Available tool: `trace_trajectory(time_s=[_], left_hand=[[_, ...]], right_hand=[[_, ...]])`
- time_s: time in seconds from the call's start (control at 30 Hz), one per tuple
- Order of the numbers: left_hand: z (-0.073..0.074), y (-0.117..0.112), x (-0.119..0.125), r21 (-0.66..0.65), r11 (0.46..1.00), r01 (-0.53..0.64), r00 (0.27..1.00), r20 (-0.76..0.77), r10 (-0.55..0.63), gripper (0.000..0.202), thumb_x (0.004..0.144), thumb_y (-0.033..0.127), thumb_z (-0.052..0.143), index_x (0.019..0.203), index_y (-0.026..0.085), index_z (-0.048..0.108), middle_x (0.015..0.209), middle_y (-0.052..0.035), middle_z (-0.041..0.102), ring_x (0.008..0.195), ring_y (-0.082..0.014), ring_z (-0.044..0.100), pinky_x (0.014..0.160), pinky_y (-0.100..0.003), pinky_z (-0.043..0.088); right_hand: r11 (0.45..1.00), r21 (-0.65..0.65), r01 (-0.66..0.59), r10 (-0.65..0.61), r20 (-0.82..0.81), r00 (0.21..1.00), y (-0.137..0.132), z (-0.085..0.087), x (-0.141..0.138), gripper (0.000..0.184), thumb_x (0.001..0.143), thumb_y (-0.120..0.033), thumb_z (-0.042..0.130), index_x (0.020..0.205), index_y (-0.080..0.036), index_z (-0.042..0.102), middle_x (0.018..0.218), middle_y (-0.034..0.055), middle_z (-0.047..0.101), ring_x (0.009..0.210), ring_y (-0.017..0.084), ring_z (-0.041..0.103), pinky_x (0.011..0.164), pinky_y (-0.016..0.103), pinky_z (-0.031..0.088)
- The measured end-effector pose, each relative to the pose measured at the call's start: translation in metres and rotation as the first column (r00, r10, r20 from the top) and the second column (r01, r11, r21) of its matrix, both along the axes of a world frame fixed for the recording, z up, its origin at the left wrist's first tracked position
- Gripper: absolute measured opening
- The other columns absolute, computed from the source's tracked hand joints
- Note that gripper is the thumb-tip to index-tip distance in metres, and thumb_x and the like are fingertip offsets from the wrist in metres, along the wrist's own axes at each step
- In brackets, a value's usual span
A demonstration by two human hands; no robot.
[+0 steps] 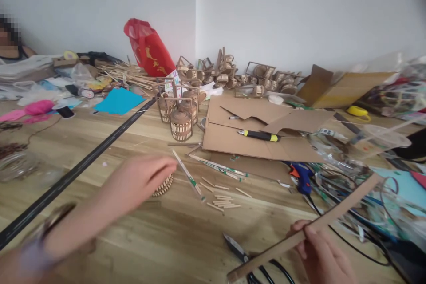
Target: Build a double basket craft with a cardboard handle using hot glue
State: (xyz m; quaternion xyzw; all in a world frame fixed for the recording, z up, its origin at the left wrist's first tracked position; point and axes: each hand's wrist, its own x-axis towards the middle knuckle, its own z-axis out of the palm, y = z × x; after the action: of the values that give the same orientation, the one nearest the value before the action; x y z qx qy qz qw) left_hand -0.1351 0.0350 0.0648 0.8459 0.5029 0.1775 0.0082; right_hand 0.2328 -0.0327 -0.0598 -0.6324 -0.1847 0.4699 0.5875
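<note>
My right hand (321,248) grips a long, narrow cardboard strip (342,206) between thumb and fingers, held at a slant over the table's front right. Beneath the strip's lower end lie black-handled scissors (235,246). My left hand (149,175) reaches over the table's middle, blurred, its fingers pointing right. It partly covers a small round piece ringed with short wooden sticks (164,186); whether the fingers touch it I cannot tell. Just right of that hand are a clear plastic sleeve (188,175) and several short wooden sticks (226,202).
Several stick-sided miniature baskets in frames (181,124) stand behind my left hand. A cutter (259,135) lies on cardboard sheets (239,146). A blue glue gun (302,177) sits among wires and plastic at right. A black strip (80,168) crosses the left; a red bag (149,49) stands behind.
</note>
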Motion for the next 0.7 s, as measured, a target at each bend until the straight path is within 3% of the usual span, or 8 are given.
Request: trace_trajectory(time_s=[0.07, 0.1, 0.2, 0.23, 0.3, 0.43, 0.57, 0.7], left_hand=[[0.007, 0.056, 0.006, -0.164, 0.986, -0.007, 0.971, -0.238, -0.032, 0.029, 0.099, 0.028, 0.042, 0.102, 0.021, 0.07, 0.104, -0.0049, 0.074, 0.094, -0.0215, 0.069, 0.081, -0.031, 0.051], [0.005, 0.081, 0.012, -0.246, 0.969, -0.013, 0.921, -0.38, -0.084, 0.028, 0.098, 0.024, 0.043, 0.104, 0.018, 0.07, 0.106, -0.0071, 0.073, 0.097, -0.0223, 0.067, 0.085, -0.032, 0.05], [-0.017, 0.137, 0.037, -0.334, 0.941, -0.049, 0.857, -0.497, -0.132, 0.015, 0.091, 0.015, 0.056, 0.093, 0.011, 0.071, 0.098, -0.0135, 0.071, 0.096, -0.0253, 0.067, 0.088, -0.036, 0.05], [-0.026, 0.148, 0.045, -0.351, 0.934, -0.071, 0.841, -0.525, -0.133, 0.015, 0.092, 0.018, 0.059, 0.099, 0.009, 0.069, 0.103, -0.0146, 0.069, 0.098, -0.0256, 0.066, 0.089, -0.038, 0.051], [-0.043, 0.161, 0.058, -0.383, 0.916, -0.116, 0.811, -0.569, -0.135, 0.033, 0.094, 0.034, 0.059, 0.122, 0.016, 0.057, 0.123, -0.0097, 0.06, 0.103, -0.0226, 0.062, 0.087, -0.043, 0.054], [-0.063, 0.166, 0.07, -0.417, 0.895, -0.158, 0.773, -0.616, -0.151, 0.034, 0.094, 0.034, 0.059, 0.124, 0.017, 0.057, 0.124, -0.0098, 0.059, 0.104, -0.023, 0.062, 0.087, -0.044, 0.054], [-0.065, 0.17, 0.061, -0.473, 0.867, -0.158, 0.757, -0.621, -0.201, 0.034, 0.094, 0.034, 0.059, 0.123, 0.017, 0.057, 0.124, -0.0097, 0.059, 0.104, -0.023, 0.062, 0.087, -0.043, 0.054], [-0.057, 0.178, 0.035, -0.548, 0.823, -0.15, 0.759, -0.597, -0.259, 0.033, 0.095, 0.034, 0.059, 0.123, 0.017, 0.057, 0.124, -0.0096, 0.059, 0.104, -0.0229, 0.062, 0.087, -0.044, 0.054]], right_hand=[[0.999, -0.001, -0.034, 0.034, 0.026, 0.999, -0.001, -0.005, -0.001, 0.055, 0.039, -0.065, 0.087, 0.066, -0.019, 0.072, 0.059, -0.0003, 0.055, 0.056, 0.012, 0.045, 0.048, 0.02, 0.041], [0.998, 0.006, -0.062, 0.062, 0.045, 0.997, -0.002, -0.007, 0.0, 0.055, 0.043, -0.066, 0.085, 0.068, -0.019, 0.073, 0.058, -0.0006, 0.055, 0.055, 0.012, 0.045, 0.048, 0.021, 0.041], [0.987, 0.045, -0.157, 0.151, 0.115, 0.982, -0.005, -0.012, 0.003, 0.052, 0.055, -0.068, 0.08, 0.073, -0.02, 0.072, 0.057, -0.0008, 0.056, 0.055, 0.012, 0.046, 0.05, 0.021, 0.04], [0.982, 0.053, -0.183, 0.174, 0.136, 0.975, -0.006, -0.013, 0.003, 0.052, 0.058, -0.068, 0.079, 0.075, -0.02, 0.072, 0.057, -0.0007, 0.056, 0.055, 0.013, 0.047, 0.051, 0.021, 0.04], [0.974, 0.056, -0.219, 0.207, 0.174, 0.963, -0.008, -0.012, 0.002, 0.053, 0.061, -0.069, 0.076, 0.077, -0.019, 0.071, 0.056, -0.0004, 0.057, 0.056, 0.014, 0.049, 0.052, 0.023, 0.04], [0.96, 0.058, -0.275, 0.255, 0.239, 0.937, -0.008, -0.004, -0.003, 0.057, 0.064, -0.075, 0.069, 0.076, -0.018, 0.07, 0.05, -0.0009, 0.054, 0.051, 0.015, 0.048, 0.052, 0.026, 0.039], [0.954, 0.075, -0.289, 0.26, 0.272, 0.927, -0.007, 0.003, -0.007, 0.058, 0.065, -0.075, 0.067, 0.076, -0.019, 0.069, 0.05, -0.0009, 0.054, 0.051, 0.015, 0.048, 0.052, 0.027, 0.038], [0.958, 0.078, -0.277, 0.251, 0.247, 0.936, -0.006, 0.005, -0.01, 0.06, 0.061, -0.077, 0.068, 0.075, -0.018, 0.068, 0.05, -0.0012, 0.054, 0.051, 0.014, 0.047, 0.051, 0.026, 0.037]])
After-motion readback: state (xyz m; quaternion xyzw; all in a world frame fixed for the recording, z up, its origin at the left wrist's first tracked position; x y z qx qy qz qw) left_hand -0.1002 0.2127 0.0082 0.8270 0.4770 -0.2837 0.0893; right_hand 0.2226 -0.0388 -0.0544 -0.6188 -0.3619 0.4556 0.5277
